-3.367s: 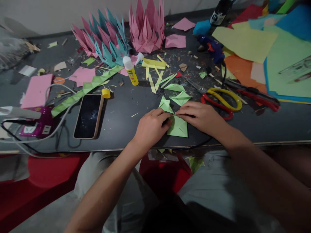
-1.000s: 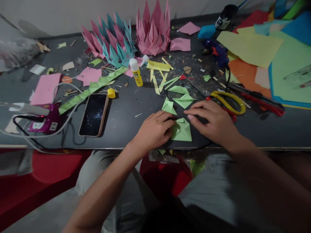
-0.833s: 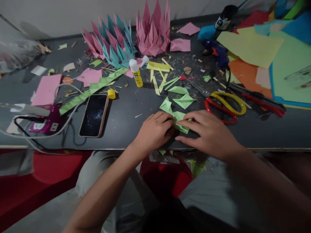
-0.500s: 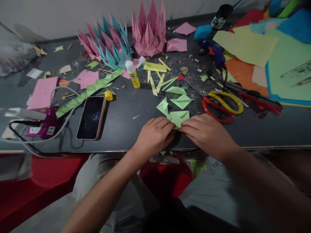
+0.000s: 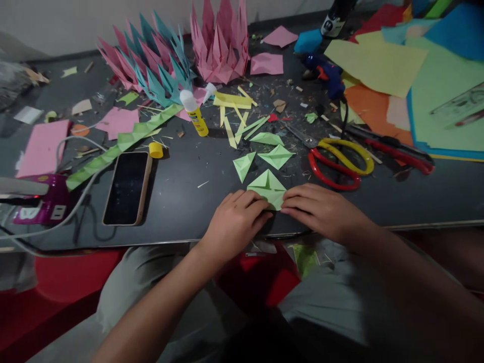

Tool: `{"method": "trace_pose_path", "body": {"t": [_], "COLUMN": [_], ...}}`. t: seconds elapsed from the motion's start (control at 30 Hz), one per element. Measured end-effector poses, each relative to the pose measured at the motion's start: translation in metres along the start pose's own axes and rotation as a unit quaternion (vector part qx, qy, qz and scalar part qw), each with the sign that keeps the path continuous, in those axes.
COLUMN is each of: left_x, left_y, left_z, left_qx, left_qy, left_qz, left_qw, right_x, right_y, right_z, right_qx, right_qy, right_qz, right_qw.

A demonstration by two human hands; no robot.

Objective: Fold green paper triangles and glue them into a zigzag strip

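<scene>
A light green folded paper (image 5: 267,190) lies near the front edge of the dark table, its peaked top pointing away from me. My left hand (image 5: 242,214) pinches its lower left side, fingertips and thumb pressed together. At its right corner, my right hand (image 5: 315,207) grips the paper with bent fingers; the thumb sits below. Just beyond are more folded green pieces: a triangular one (image 5: 244,165), a wider pointed one (image 5: 277,157) and a flat curved one (image 5: 267,138). The paper's lower edge is partly hidden by my fingers.
Scissors (image 5: 336,164) and a red-handled cutter (image 5: 401,151) lie to the right. A phone (image 5: 127,187), a glue stick (image 5: 194,115) and its yellow cap (image 5: 155,149) are to the left. Pink and blue paper crowns (image 5: 221,48) stand behind; a glue gun (image 5: 327,75) lies near coloured sheets (image 5: 378,60).
The folded green paper now shows a raised peak at its top, where a flat edge showed before. Both hands still hold it. The view has shifted slightly.
</scene>
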State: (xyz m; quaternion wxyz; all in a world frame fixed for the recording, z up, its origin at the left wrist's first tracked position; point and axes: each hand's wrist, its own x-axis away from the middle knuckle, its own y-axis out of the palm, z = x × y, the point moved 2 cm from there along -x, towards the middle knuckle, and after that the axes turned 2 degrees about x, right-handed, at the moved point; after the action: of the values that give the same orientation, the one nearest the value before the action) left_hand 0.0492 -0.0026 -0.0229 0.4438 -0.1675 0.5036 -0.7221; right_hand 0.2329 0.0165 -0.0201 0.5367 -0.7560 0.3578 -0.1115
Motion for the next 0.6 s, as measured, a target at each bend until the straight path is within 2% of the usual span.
{"method": "trace_pose_path", "body": {"t": [0.2, 0.3, 0.6], "left_x": [-0.010, -0.011, -0.013], "left_y": [0.001, 0.001, 0.003], "left_z": [-0.005, -0.007, -0.007], "left_qx": [0.098, 0.133, 0.158], "left_qy": [-0.041, -0.059, -0.066], "left_qz": [0.010, 0.012, 0.021], "left_qw": [0.994, 0.989, 0.985], "right_x": [-0.005, -0.006, -0.006], "right_y": [0.001, 0.001, 0.001], "right_z": [0.004, 0.006, 0.013], "right_qx": [-0.059, -0.072, -0.117], "right_qy": [0.099, 0.127, 0.147], "right_qz": [0.040, 0.058, 0.017], "right_qw": [0.993, 0.988, 0.982]}}
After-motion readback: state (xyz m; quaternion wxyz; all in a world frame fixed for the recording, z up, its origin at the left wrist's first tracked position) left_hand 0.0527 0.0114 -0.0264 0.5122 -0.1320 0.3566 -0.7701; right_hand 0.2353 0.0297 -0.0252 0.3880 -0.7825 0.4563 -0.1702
